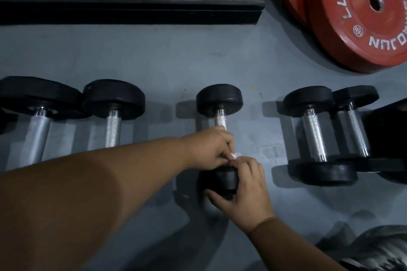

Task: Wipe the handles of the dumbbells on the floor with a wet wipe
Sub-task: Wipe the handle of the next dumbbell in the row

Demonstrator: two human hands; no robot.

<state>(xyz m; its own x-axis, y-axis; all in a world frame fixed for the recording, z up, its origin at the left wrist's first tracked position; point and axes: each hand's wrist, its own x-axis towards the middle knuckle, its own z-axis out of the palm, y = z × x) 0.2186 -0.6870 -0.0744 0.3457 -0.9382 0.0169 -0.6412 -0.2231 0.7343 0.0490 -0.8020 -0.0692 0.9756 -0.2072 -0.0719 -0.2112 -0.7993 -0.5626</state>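
Observation:
Several black dumbbells with silver handles lie in a row on the grey floor. The middle dumbbell (220, 103) is the small one under my hands. My left hand (209, 149) curls over its handle with a white wet wipe (236, 155) peeking out between the fingers. My right hand (244, 191) grips the near black head of that dumbbell (225, 180), thumb under it, fingers over the top. Only the far part of the handle shows; the rest is hidden by my hands.
Two dumbbells (113, 116) lie to the left and two more (315, 136) to the right. Red weight plates (361, 17) lean at the back right. A black skirting board (132, 11) runs along the wall. A dark patterned thing (378, 251) sits at the bottom right.

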